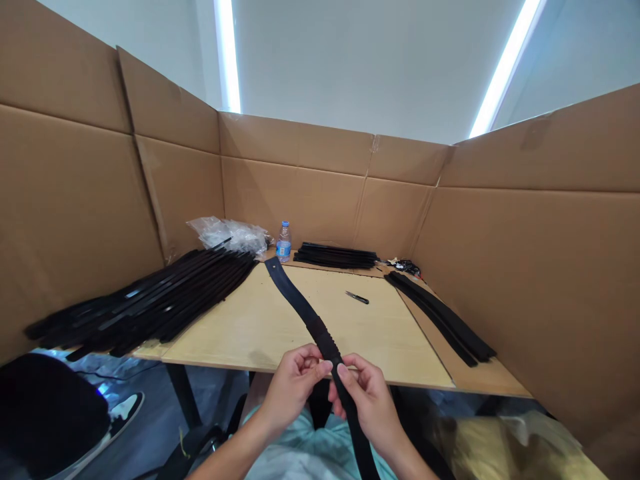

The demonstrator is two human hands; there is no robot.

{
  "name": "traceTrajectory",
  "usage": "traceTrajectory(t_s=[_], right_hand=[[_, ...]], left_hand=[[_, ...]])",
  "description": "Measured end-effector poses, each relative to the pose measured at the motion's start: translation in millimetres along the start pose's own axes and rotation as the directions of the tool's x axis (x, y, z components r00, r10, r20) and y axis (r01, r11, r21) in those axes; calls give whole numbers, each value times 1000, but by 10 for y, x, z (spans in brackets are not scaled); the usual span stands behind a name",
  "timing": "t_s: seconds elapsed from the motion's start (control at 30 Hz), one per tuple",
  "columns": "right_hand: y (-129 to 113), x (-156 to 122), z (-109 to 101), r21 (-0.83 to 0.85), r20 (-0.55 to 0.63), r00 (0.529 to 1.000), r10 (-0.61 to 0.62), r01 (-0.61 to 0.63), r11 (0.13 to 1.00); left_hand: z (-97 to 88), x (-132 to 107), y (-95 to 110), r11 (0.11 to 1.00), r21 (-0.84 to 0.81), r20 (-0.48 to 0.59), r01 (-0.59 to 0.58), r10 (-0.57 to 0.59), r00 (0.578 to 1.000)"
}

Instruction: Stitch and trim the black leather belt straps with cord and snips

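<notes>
A long black strap (295,293), flat and belt-like, runs from the middle of the table down past its front edge toward my lap. Its far end shows a small hole, and a ribbed, thicker section lies just beyond my fingers. My left hand (299,380) pinches the strap's left edge between thumb and fingers. On the other edge my right hand (361,388) grips it, thumb on top and fingers curled beneath. Both thumbs sit close together at the table's front edge. The strap's near end drops out of the frame.
Black strips (165,300) are heaped at the left, beside clear plastic bags (230,233). A water bottle (283,243) and another strip stack (335,255) stand at the back. Small snips (357,297) lie on the table (395,333). More black straps (440,317) lie right. Cardboard walls (300,193) surround it.
</notes>
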State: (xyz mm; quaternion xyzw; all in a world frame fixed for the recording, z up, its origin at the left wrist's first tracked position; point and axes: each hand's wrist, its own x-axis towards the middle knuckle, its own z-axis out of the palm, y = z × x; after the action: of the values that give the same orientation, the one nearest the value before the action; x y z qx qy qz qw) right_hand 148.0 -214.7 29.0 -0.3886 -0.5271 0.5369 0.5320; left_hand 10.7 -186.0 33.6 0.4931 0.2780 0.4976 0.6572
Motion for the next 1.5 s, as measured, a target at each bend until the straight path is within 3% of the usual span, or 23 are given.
traceTrajectory(t_s=[0.13, 0.33, 0.6, 0.83, 1.0, 1.4, 1.5], right_hand=[[-17, -4, -11, 34, 1, 1000, -31, 31, 999], [-52, -6, -42, 40, 34, 997, -68, 67, 997], [1, 12, -116, 127, 44, 999, -27, 21, 992], [-66, 8, -76, 113, 140, 989, 46, -62, 992], [-94, -36, -45, 87, 149, 985, 88, -102, 991], [-18, -31, -72, 56, 236, 972, 6, -20, 998], [-23, -7, -61, 34, 211, 977, 14, -22, 999]], left_hand=[[-28, 23, -31, 1000, 20, 29, 3, -3, 1000], [-78, 31, -73, 994, 95, -80, -45, 53, 995], [-33, -18, -30, 1000, 8, -41, 1, 0, 999], [7, -69, 61, 994, -77, 142, 76, -64, 988], [7, -80, 91, 997, -7, 117, 74, -73, 990], [14, -56, -43, 989, -113, 170, 94, -74, 983], [26, -62, -27, 991, -97, 84, 94, -86, 993]])
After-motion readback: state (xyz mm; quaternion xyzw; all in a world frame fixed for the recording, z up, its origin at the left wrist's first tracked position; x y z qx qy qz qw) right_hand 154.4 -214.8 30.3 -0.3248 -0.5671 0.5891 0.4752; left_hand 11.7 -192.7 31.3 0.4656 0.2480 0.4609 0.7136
